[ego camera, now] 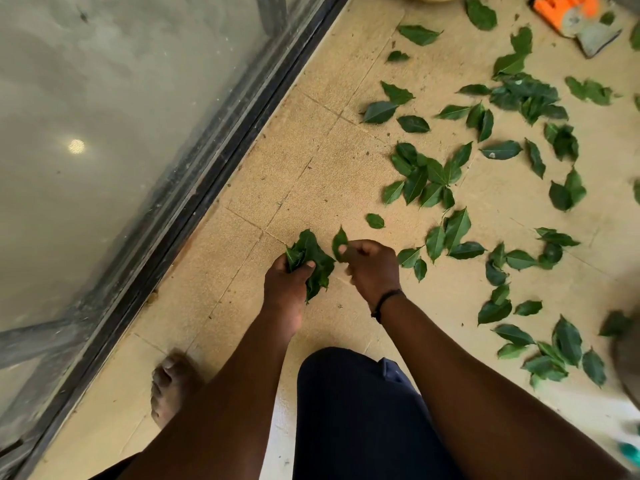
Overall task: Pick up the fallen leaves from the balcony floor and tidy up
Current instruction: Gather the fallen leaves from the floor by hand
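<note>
My left hand (284,283) grips a bunch of green leaves (311,261) low over the tan tiled floor (311,174). Right beside it, my right hand (372,268) pinches a single green leaf (339,241) between thumb and fingers, close to the bunch. Several more green leaves lie scattered on the floor to the right, among them a cluster (431,178) ahead of my hands and another group (557,355) at the lower right.
A dark sliding-door frame (214,174) with glass runs diagonally along the left. My bare foot (171,386) stands near it, my dark-trousered knee (353,410) below my arms. An orange and grey tool (571,19) lies at the top right.
</note>
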